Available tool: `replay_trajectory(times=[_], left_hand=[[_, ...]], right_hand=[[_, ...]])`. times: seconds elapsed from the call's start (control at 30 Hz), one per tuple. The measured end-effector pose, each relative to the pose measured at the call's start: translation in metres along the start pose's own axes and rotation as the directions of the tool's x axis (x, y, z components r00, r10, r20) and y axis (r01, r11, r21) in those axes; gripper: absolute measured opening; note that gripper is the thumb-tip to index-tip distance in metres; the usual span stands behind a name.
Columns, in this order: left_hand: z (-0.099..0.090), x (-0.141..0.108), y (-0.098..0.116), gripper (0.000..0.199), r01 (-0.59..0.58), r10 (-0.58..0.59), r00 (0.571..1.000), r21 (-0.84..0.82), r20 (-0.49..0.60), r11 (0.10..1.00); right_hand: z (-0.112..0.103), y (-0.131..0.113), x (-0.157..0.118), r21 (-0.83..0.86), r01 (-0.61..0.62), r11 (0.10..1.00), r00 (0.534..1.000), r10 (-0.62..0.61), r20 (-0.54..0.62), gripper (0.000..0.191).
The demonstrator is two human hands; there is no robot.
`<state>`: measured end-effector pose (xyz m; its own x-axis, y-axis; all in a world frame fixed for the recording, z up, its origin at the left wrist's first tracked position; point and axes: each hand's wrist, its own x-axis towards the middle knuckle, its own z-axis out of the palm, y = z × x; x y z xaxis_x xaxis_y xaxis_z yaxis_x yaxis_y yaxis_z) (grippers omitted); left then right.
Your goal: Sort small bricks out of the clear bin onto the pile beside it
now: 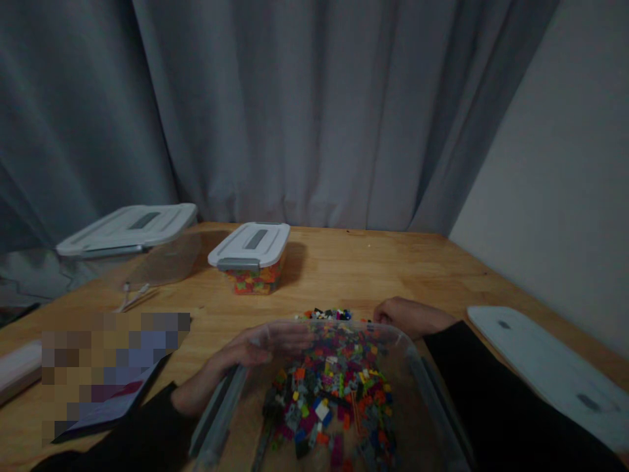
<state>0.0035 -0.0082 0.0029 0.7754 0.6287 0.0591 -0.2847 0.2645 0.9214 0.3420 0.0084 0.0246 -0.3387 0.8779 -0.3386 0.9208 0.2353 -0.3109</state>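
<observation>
A clear plastic box (427,400) stands at the near edge of the view, with many small colourful building bricks (324,400) in it. My left hand (275,344) reaches round the box's left far corner, its fingers stretched out and partly seen through the clear wall. Just past the far rim, a small heap of loose bricks (328,314) lies on the table. My right hand (396,313) rests beside this heap, on its right, with the fingers curled in. Whatever those fingers may hold is hidden.
Farther back sits a lidded box of orange and green pieces (255,278). A larger lidded box (167,262) is at the left, near a white cable (132,298). A tablet-like device (113,396), partly blurred, lies left; a white lid (545,367) lies right.
</observation>
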Motion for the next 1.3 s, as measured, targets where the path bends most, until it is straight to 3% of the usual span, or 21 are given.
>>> replay_trajectory(times=[0.2, 0.4, 0.7, 1.3], left_hand=[[-0.006, 0.001, -0.004, 0.057, -0.026, 0.026, 1.0, 0.011, 0.016, 1.0], [-0.012, 0.002, -0.01, 0.056, -0.075, 0.073, 0.993, 0.022, 0.094, 0.997], [-0.016, 0.004, -0.009, 0.059, -0.066, 0.063, 0.991, 0.025, 0.119, 0.997], [-0.015, 0.003, -0.01, 0.056, -0.098, 0.09, 0.987, 0.054, 0.129, 0.994]], right_hand=[[0.002, 0.006, 0.004, 0.065, 0.071, 0.995, 0.997, -0.069, -0.031, 0.017], [0.003, 0.005, 0.005, 0.121, 0.056, 0.991, 0.998, -0.053, -0.025, 0.02], [0.008, 0.008, 0.009, 0.092, 0.096, 0.991, 0.995, -0.092, -0.045, 0.019], [0.004, -0.002, 0.005, 0.093, 0.043, 0.995, 0.999, -0.042, -0.019, 0.019]])
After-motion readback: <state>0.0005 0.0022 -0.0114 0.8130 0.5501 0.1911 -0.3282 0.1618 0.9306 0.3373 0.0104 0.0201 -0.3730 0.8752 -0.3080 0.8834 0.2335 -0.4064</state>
